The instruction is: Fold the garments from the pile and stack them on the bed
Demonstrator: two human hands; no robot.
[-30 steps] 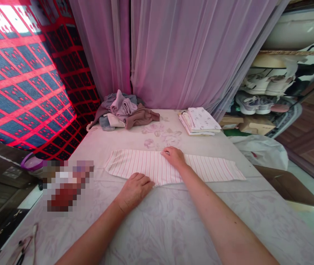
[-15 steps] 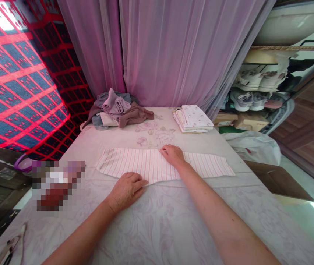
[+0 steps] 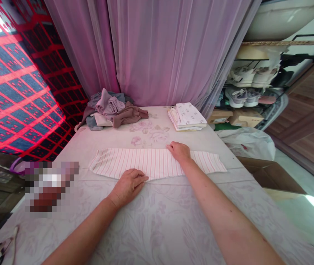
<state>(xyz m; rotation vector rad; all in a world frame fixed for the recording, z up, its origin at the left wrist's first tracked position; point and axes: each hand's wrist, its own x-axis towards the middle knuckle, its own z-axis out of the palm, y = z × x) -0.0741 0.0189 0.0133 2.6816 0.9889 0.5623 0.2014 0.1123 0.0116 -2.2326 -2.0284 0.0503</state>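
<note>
A long white garment with pink stripes (image 3: 157, 162), which looks like trousers folded lengthwise, is spread flat across the bed. My left hand (image 3: 130, 186) rests at its near edge, fingers stretched out and lying flat on cloth and sheet. At the far edge, right of the middle, my right hand (image 3: 180, 151) has its fingers curled together on the fabric. Its grip on that edge is partly hidden by the back of the hand.
Behind the garment, a heap of crumpled clothes (image 3: 112, 110) lies at the left and a folded stack of printed cloth (image 3: 188, 116) at the right. Purple curtains (image 3: 151, 51) hang at the far edge. Shoes (image 3: 243, 97) fill a rack at right, above an open cardboard box (image 3: 267, 173).
My right hand has slid rightward along the garment's far edge. My left hand stays at the near edge, shifted slightly. The whole view has turned a little to the right.
</note>
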